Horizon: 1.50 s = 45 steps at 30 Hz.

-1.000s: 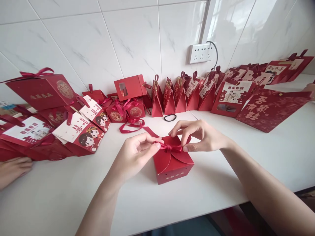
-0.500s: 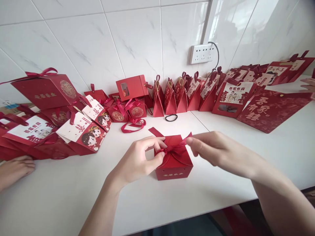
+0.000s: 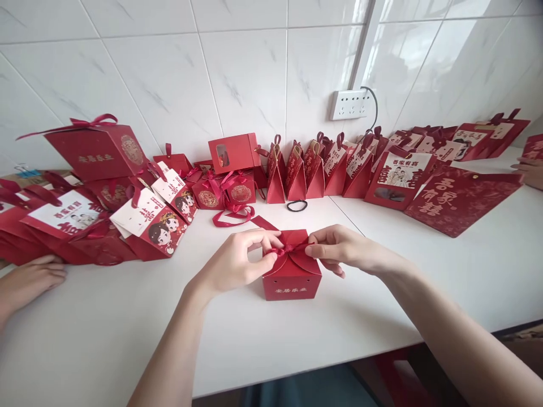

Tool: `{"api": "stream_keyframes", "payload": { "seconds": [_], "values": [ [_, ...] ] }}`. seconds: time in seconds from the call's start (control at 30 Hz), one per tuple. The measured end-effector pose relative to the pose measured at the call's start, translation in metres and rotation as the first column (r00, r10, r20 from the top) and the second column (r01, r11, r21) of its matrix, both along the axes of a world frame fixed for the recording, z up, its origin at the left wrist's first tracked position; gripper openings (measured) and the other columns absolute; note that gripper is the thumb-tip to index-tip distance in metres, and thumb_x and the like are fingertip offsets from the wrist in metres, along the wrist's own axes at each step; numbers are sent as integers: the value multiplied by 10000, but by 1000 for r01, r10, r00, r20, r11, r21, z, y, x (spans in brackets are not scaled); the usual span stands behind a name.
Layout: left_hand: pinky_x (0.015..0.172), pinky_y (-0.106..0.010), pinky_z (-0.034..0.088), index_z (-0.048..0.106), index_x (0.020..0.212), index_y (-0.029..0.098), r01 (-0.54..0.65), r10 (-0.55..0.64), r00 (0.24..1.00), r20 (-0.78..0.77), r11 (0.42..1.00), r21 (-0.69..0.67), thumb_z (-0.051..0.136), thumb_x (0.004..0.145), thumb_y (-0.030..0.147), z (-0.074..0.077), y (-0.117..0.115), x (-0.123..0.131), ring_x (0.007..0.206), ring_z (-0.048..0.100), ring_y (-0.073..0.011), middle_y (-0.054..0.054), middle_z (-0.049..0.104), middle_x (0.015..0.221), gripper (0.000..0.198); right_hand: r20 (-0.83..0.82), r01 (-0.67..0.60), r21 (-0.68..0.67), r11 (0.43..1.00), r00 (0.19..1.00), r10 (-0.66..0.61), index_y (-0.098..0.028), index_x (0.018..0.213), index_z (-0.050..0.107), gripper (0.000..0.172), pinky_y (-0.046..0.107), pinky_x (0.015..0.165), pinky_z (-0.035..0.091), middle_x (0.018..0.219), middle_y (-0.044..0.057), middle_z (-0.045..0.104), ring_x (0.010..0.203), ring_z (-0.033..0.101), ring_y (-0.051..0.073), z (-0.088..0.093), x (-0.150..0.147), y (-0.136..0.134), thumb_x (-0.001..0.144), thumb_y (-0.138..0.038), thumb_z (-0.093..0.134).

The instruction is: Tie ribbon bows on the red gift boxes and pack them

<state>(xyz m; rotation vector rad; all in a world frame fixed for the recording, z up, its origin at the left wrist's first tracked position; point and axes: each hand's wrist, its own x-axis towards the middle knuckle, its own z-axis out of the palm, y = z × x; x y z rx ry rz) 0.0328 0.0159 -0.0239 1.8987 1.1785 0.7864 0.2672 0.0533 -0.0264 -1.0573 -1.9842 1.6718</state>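
Note:
A small red gift box [image 3: 292, 287] with gold lettering on its front stands upright on the white table, its curved top flaps folded shut. Across its top lies a dark red ribbon [image 3: 289, 247], knotted in the middle, with one tail running out behind the box. My left hand [image 3: 242, 257] pinches the ribbon just left of the knot, thumb against fingers. On the other side, my right hand [image 3: 339, 249] grips the ribbon at the right of the knot between thumb and forefinger. Part of the ribbon is hidden by my fingers.
Red gift boxes [image 3: 95, 151] are stacked at the left, beside another person's hand [image 3: 36, 280]. A row of triangular boxes [image 3: 296, 176] lines the tiled wall. Behind my box lie a loose ribbon [image 3: 233, 216] and a black band [image 3: 296, 206]. Another hand [image 3: 532, 172] shows far right.
My right hand has moved left and closer to the knot, bringing the ribbon end it held higher out before nearer the box's middle. The left hand keeps its pinch. The view has tilted up slightly.

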Motion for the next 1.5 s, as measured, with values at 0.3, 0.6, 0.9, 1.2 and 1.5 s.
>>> {"api": "stream_keyframes", "payload": {
  "seconds": [0.3,0.6,0.9,1.2,1.5],
  "values": [
    [998,-401,403,478,611,203,16,-8,996,-94,996,88,583,765,253,1,2,-3,1181,523,-268,-49,652,1024,194,-217,-113,-70,991,971,95,-158,617,490,378,217,487,351,582,-46,508,508,443,63,-26,7,18,751,-439,704],
    [662,-268,409,524,653,206,-71,55,984,-171,993,-93,566,811,412,13,2,-13,685,504,-155,12,533,707,263,-306,-62,-84,995,951,33,-151,638,510,385,256,597,296,648,-34,487,613,404,84,-38,7,19,759,-447,725],
    [1015,-398,344,485,613,196,-113,107,989,-103,992,-56,605,765,426,0,10,-12,1186,480,-285,-70,568,1092,301,-461,-85,-196,977,887,-15,-144,636,570,346,275,653,364,660,-12,540,617,440,90,-44,3,20,722,-410,774],
    [831,-332,429,398,582,194,-107,118,992,55,980,-165,602,757,364,-10,19,-18,1202,466,-279,-74,553,1069,318,-488,-86,-229,970,872,-38,-173,579,482,378,264,658,374,616,-25,511,630,481,100,-50,3,22,713,-375,772],
    [608,-267,348,360,582,187,-128,130,991,8,983,-131,576,761,316,-10,20,-17,667,416,-126,12,380,749,309,-522,-82,-257,963,850,-67,-176,562,465,361,262,689,387,614,-32,518,630,498,100,-51,2,22,667,-326,775]
  ]
}}
